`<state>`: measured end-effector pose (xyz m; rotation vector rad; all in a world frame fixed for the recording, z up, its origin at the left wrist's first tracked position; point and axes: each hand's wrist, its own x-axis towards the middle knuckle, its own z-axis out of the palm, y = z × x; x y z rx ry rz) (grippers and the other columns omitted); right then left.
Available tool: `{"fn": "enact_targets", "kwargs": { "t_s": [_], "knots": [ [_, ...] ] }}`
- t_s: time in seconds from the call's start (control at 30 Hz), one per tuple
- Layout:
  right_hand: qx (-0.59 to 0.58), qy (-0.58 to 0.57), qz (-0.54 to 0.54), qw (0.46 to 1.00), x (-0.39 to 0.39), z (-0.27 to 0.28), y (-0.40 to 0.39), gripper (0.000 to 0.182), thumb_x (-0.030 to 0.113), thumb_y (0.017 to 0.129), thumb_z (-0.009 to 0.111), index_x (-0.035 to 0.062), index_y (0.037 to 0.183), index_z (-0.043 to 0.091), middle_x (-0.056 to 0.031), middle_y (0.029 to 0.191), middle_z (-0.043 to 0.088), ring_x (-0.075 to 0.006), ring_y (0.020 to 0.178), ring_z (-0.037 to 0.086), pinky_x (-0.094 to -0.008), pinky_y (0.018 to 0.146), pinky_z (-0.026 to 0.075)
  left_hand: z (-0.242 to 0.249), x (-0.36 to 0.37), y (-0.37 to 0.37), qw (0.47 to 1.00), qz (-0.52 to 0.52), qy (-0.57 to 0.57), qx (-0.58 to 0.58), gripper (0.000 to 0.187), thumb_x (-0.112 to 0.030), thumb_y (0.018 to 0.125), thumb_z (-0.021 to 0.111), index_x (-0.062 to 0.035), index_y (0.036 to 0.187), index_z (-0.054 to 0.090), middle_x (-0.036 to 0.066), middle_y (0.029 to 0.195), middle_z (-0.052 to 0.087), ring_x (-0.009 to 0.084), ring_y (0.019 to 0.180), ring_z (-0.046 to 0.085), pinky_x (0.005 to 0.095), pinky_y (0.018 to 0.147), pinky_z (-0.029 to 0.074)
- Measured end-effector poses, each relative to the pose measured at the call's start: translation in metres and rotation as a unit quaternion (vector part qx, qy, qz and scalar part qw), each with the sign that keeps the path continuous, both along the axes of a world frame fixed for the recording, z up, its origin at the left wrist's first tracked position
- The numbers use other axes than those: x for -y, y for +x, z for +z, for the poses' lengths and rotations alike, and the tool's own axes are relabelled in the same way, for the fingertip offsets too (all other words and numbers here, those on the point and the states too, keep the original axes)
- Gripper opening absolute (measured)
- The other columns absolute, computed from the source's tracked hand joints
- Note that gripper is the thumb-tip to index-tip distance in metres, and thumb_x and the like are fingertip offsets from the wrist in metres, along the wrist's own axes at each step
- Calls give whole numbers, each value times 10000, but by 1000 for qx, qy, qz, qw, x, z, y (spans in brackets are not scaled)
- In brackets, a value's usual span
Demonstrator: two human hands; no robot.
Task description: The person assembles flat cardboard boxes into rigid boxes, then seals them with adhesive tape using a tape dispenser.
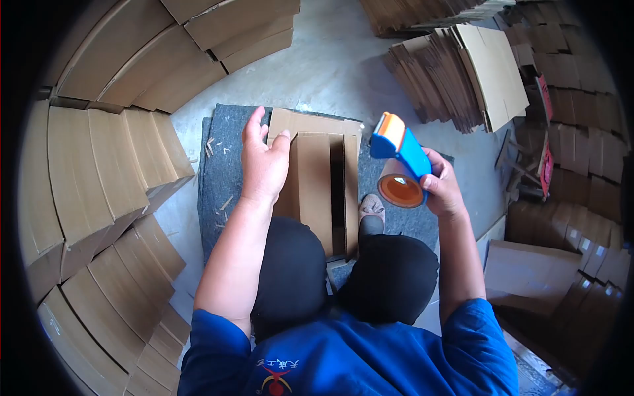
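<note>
In the head view a cardboard box [314, 175] lies between my knees, a dark gap [337, 188] showing between its top flaps. My left hand [264, 158] is at the box's far left edge, thumb and fingers apart, holding nothing. Off to the right, my right hand [444, 188] is wrapped around the handle of a blue tape dispenser [415, 158] with an orange part at its head. A roll of brown tape [401, 190] sits in the dispenser, which is raised beside the box.
Beneath the box is a dark grey mat [218, 178] with small cardboard scraps. Stacked cardboard boxes [92, 165] line the left side. Flat cardboard sheets [462, 76] stand at the far right, and more cardboard stacks [574, 112] fill the right side. My shoe [371, 206] is beside the box.
</note>
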<state>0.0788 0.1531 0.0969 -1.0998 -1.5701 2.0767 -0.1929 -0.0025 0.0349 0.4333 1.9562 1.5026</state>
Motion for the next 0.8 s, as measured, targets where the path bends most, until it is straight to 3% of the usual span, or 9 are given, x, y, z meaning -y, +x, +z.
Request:
{"fn": "enact_targets", "kwargs": {
  "t_s": [0.07,0.2,0.27,0.3,0.37,0.4,0.43,0.57,0.8],
  "knots": [
    [-86,-10,-59,995,5,2,6,839,528,758,836,-6,1328,529,-108,1122,653,-196,962,651,-365,924,522,3,10,10,996,-24,24,80,453,-92,939,632,-1,1369,521,192,1343,567,245,1264,539,338,1032,455],
    [-208,-114,-98,966,13,-2,35,707,573,858,725,60,1305,531,-57,984,619,-166,852,567,-375,820,485,64,19,43,959,-212,109,154,359,-69,968,607,39,1307,559,128,1248,624,178,1169,583,312,1018,477],
    [-250,-140,-87,954,21,13,41,710,594,843,732,69,1279,541,-52,972,604,-161,836,539,-365,804,465,101,21,66,932,-288,105,194,415,-26,966,591,42,1365,498,129,1303,591,178,1214,558,318,1079,432],
    [-316,-185,-75,928,23,11,51,760,624,839,714,73,1328,529,-92,1078,639,-210,951,606,-409,891,499,108,22,79,920,-323,114,192,484,-37,971,595,48,1419,433,151,1346,556,199,1240,539,330,1087,427],
    [-245,-150,-168,943,51,57,38,816,612,798,763,70,1351,507,-70,1073,627,-188,952,599,-411,880,501,125,23,112,894,-344,147,246,748,-200,962,693,59,1516,261,233,1463,424,287,1331,472,386,1065,467],
    [-263,-158,-150,940,58,64,43,848,611,793,766,75,1386,485,-98,1221,606,-238,1093,601,-442,960,498,127,22,127,879,-360,154,272,821,-280,958,708,61,1530,227,238,1479,398,299,1351,452,400,1079,450],
    [-274,-158,-136,939,69,76,42,863,606,793,768,74,1404,470,-106,1250,599,-253,1135,596,-450,993,488,136,22,141,855,-359,195,319,767,-307,970,692,44,1511,278,206,1454,434,266,1336,464,380,1081,439],
    [-220,-26,-91,971,99,117,49,938,599,774,791,45,1443,435,-145,1323,573,-280,1230,571,-435,1089,436,140,30,176,893,-286,256,233,517,-282,1025,603,-6,1425,428,125,1316,567,180,1213,558,311,1047,453],
    [-17,204,-77,976,144,147,88,658,394,890,739,-7,1367,525,-90,1155,627,-158,1028,599,-334,930,495,133,59,192,942,-267,202,3,590,-410,1038,524,-8,1462,443,153,1293,590,245,1204,594,336,1035,467]
  ]
}}
